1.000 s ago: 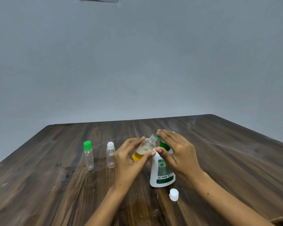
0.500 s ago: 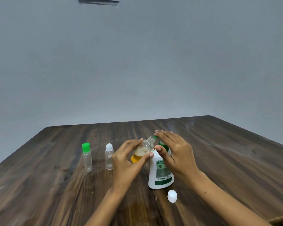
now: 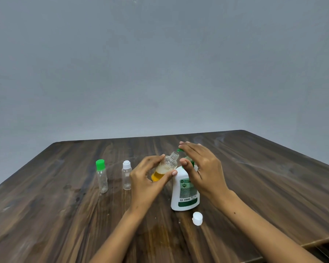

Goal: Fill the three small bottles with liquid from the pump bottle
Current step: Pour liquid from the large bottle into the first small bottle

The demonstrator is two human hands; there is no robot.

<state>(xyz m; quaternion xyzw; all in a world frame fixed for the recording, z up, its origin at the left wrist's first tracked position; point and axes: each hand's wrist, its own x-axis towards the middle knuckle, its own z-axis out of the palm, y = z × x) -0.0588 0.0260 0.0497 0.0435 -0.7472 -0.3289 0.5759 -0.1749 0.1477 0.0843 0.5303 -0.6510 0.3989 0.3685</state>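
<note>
Nearest you, a loose white cap [image 3: 197, 218] lies on the wooden table [image 3: 273, 186], just right of the pump bottle's base. The pump bottle [image 3: 184, 194] stands upright mid-table. Your left hand [image 3: 146, 179] pinches an open small bottle [image 3: 164, 168] between thumb and fingers, tilted, mouth at the pump spout, amber liquid inside. Your right hand [image 3: 201, 169] rests on the pump head, fingers straight and together. Left of the pump bottle stand a white-capped bottle [image 3: 126, 175] and, further left, a green-capped bottle [image 3: 101, 176].
</note>
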